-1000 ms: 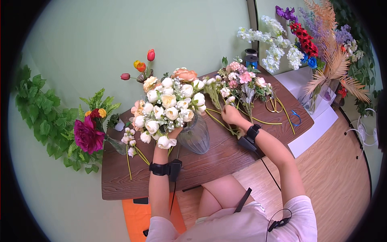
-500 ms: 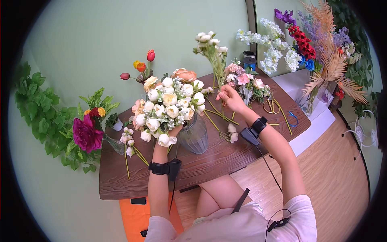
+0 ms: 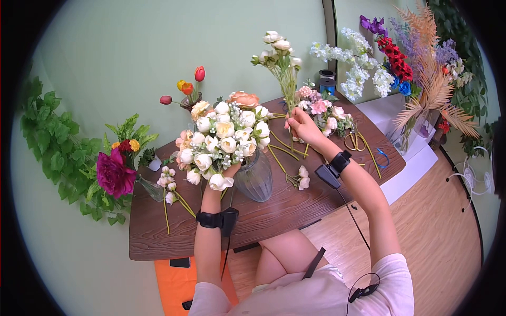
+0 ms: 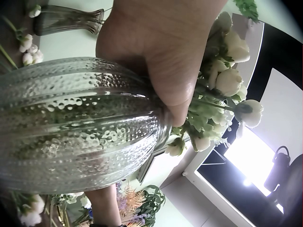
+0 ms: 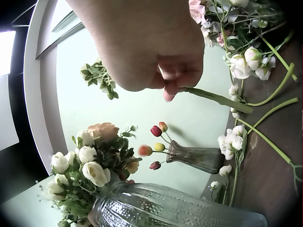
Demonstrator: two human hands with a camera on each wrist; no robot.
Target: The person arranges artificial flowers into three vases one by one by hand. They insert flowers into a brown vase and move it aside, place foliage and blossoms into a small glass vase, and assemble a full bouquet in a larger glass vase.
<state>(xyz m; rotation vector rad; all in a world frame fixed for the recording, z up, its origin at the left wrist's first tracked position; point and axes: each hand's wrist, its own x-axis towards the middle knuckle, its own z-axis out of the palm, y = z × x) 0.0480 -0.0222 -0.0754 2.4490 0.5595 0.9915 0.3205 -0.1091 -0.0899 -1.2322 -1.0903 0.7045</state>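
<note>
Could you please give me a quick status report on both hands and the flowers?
Left hand grips vase neck. Right hand holds white spray upright. Bouquet in vase. Loose stems on table.

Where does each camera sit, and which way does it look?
Head: on the person's head, looking forward and down at the table; arms and legs show.
Left wrist: worn there, facing the glass vase; left hand and some right arm show.
Right wrist: worn there, facing tulips past the right hand, pinching a stem.
Both wrist views share the glass vase.
</note>
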